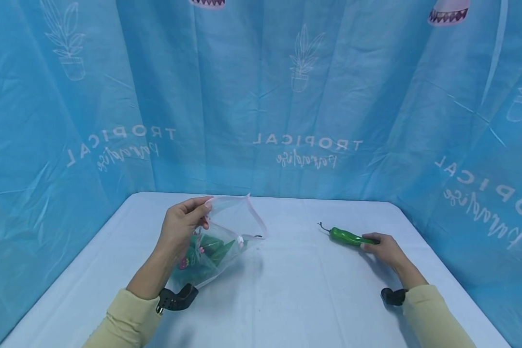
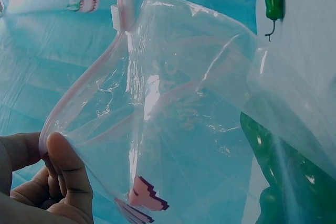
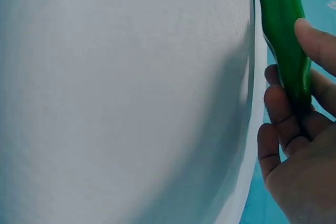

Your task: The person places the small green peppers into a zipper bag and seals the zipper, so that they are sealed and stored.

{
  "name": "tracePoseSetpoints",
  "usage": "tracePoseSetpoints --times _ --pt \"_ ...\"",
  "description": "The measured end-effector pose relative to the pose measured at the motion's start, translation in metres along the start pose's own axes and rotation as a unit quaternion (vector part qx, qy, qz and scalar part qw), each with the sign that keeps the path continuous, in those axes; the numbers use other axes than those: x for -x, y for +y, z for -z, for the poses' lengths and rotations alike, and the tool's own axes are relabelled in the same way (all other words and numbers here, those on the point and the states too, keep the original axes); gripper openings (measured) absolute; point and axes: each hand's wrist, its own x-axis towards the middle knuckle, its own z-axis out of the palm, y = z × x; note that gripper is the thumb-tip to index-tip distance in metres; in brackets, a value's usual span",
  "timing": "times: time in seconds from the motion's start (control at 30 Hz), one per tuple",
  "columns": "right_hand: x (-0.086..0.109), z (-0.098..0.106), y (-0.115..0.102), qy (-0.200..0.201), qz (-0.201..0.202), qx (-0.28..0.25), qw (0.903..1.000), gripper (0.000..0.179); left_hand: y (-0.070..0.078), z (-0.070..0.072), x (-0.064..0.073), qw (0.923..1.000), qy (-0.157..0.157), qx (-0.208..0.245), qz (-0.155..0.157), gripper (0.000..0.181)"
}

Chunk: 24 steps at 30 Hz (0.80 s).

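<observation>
My left hand (image 1: 180, 224) pinches the pink-edged rim of a clear zip bag (image 1: 235, 212) between thumb and fingers, and the bag's mouth gapes. Inside the bag lie green peppers (image 1: 213, 249), seen through the plastic; how many I cannot tell. In the left wrist view a white slider (image 2: 116, 18) sits on the bag's pink zip edge. At the right, my right hand (image 1: 384, 249) holds a long green chili pepper (image 1: 347, 237) by its tip end, its thin stem pointing left toward the bag. The right wrist view shows the thumb and fingers around the pepper (image 3: 286, 35).
A white-covered table (image 1: 296, 299) lies under both hands. Blue printed curtains (image 1: 278, 106) stand close behind it and along both sides. Black wrist straps (image 1: 178, 297) sit on both wrists.
</observation>
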Motion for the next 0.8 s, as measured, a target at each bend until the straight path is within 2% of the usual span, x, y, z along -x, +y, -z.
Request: tracePoseSetpoints --times 0.5,0.8 --pt "0.010 -0.011 -0.028 0.011 0.072 -0.017 0.9972 0.056 0.000 0.000 0.001 1.0000 0.000 0.002 0.002 0.039" --pt "0.019 -0.016 -0.047 0.009 0.095 -0.046 0.9944 0.057 -0.001 0.001 0.001 1.0000 -0.003 0.004 -0.001 0.039"
